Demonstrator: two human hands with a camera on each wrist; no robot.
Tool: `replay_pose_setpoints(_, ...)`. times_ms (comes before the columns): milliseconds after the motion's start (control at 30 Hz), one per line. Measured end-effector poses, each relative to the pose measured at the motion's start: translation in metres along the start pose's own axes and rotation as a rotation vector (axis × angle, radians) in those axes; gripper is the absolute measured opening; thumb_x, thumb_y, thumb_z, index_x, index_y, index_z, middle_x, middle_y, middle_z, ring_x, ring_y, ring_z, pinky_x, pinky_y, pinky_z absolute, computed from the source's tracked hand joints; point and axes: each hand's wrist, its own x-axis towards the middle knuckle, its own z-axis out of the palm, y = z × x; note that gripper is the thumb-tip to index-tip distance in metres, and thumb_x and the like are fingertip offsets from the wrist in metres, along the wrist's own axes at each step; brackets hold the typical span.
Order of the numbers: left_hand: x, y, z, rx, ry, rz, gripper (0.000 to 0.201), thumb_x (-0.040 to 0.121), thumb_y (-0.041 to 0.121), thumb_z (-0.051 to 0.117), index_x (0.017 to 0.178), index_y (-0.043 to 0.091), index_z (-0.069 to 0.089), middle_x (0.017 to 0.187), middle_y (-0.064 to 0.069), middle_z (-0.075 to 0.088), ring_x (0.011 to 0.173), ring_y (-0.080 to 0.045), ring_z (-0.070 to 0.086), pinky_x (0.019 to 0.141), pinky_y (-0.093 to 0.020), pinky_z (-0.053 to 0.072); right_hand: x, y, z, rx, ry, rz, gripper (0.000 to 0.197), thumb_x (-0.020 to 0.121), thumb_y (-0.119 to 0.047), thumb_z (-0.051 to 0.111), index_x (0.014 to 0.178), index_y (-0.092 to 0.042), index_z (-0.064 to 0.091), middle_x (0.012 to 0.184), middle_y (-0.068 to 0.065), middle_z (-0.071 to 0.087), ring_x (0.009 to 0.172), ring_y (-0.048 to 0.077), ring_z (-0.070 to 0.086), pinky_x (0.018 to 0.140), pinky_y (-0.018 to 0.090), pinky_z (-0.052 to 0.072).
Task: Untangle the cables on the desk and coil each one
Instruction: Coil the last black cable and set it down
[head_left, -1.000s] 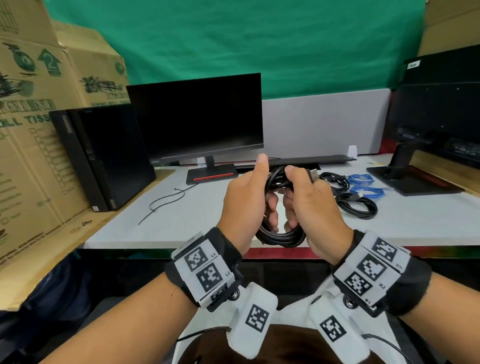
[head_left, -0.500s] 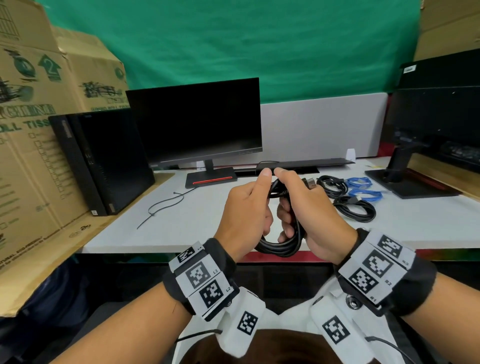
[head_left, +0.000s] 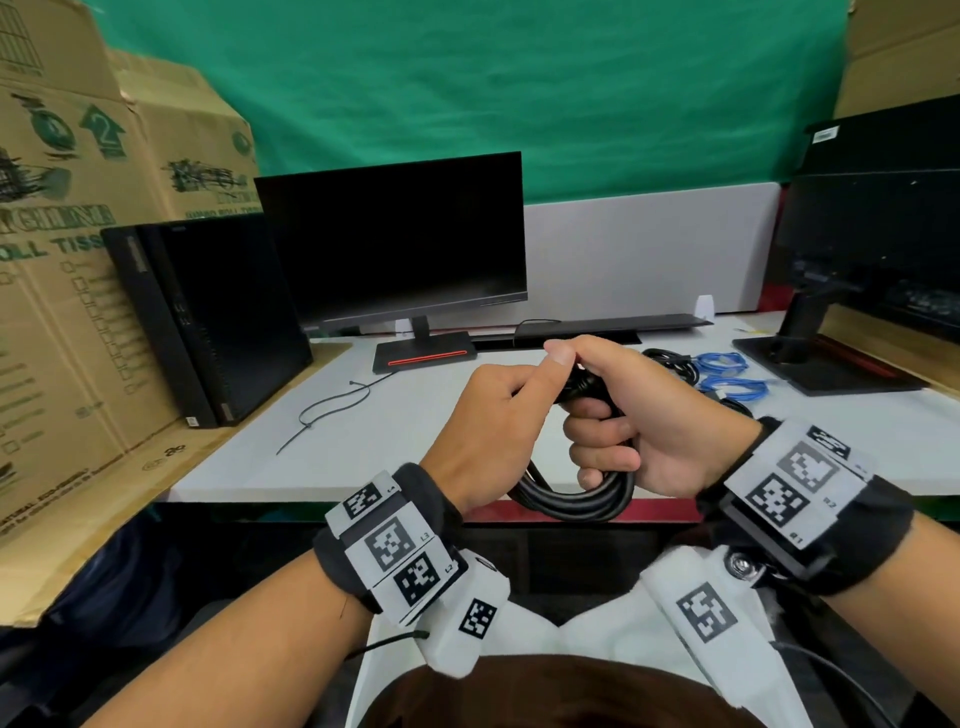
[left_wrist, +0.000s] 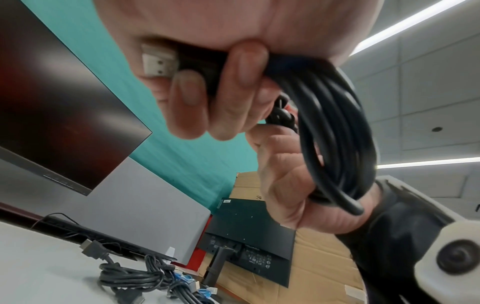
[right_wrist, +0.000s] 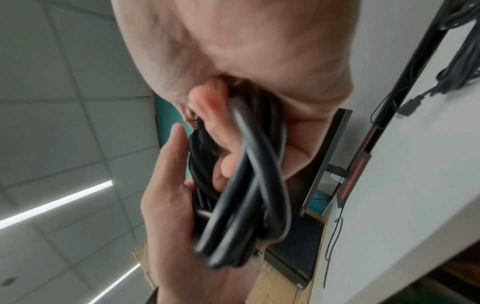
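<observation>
A thick black cable wound into a coil (head_left: 574, 499) is held in the air above the near edge of the white desk (head_left: 426, 431), between both hands. It is gripped by the right hand (head_left: 639, 415), whose fingers are curled tightly round the bundled loops. Its silver-tipped black plug (left_wrist: 166, 61) is pinched by the left hand (head_left: 493, 421) between curled fingers and thumb. Further cables are seen lying on the desk to the right: black cable bundles (left_wrist: 135, 277) and coiled blue cables (head_left: 727, 371), beside a black monitor stand (head_left: 810, 358).
</observation>
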Motion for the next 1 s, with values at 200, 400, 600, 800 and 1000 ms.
replay_pose_setpoints(200,0.008,-0.009,-0.009,0.082,0.048,-0.094,0.042,0.101,0.052,0.045,0.069,0.026,0.055,0.056,0.001,0.046,0.048,-0.011,0.043,0.05,-0.024,0.037,0.005,-0.003,-0.006,0.014,-0.01,-0.098,0.053,0.089,-0.063,0.057,0.074,-0.013,0.047,0.056,-0.001,0.031,0.044,0.016,0.034,0.056,0.034,0.051)
replay_pose_setpoints(400,0.012,-0.034,-0.012,0.156,0.143,-0.118,0.033,0.1,0.039,0.055,0.09,0.008,0.057,0.066,-0.004,0.055,0.05,-0.007,0.049,0.048,-0.018,0.041,0.022,0.015,-0.02,-0.178,0.147,-0.199,0.043,0.087,-0.047,0.069,0.106,-0.009,0.063,0.091,0.006,0.056,0.076,0.017,0.061,0.071,0.037,0.059)
replay_pose_setpoints(600,0.013,-0.059,-0.011,0.27,0.084,-0.347,0.043,0.103,0.047,0.04,0.097,0.007,0.055,0.075,0.0,0.051,0.064,-0.014,0.046,0.062,-0.03,0.039,0.034,0.043,-0.032,-0.364,0.23,-0.125,0.041,0.091,-0.041,0.068,0.078,-0.007,0.051,0.062,0.009,0.053,0.042,0.019,0.054,0.048,0.035,0.056)
replay_pose_setpoints(800,0.025,-0.099,-0.023,0.223,0.012,-0.509,0.04,0.096,0.04,0.06,0.089,0.001,0.065,0.062,-0.003,0.05,0.054,-0.02,0.046,0.047,-0.029,0.043,0.068,0.064,-0.043,-0.249,0.287,-0.028,0.046,0.091,-0.033,0.07,0.097,0.009,0.053,0.087,0.024,0.063,0.052,0.027,0.067,0.053,0.04,0.061)
replay_pose_setpoints(1000,0.056,-0.144,-0.016,0.056,0.082,-0.708,0.041,0.093,0.032,0.066,0.082,-0.007,0.064,0.066,-0.017,0.062,0.052,-0.028,0.056,0.056,-0.046,0.058,0.105,0.077,-0.064,-0.161,0.363,-0.046,0.03,0.089,-0.006,0.071,0.111,-0.012,0.052,0.091,0.021,0.059,0.06,0.027,0.069,0.06,0.037,0.06)
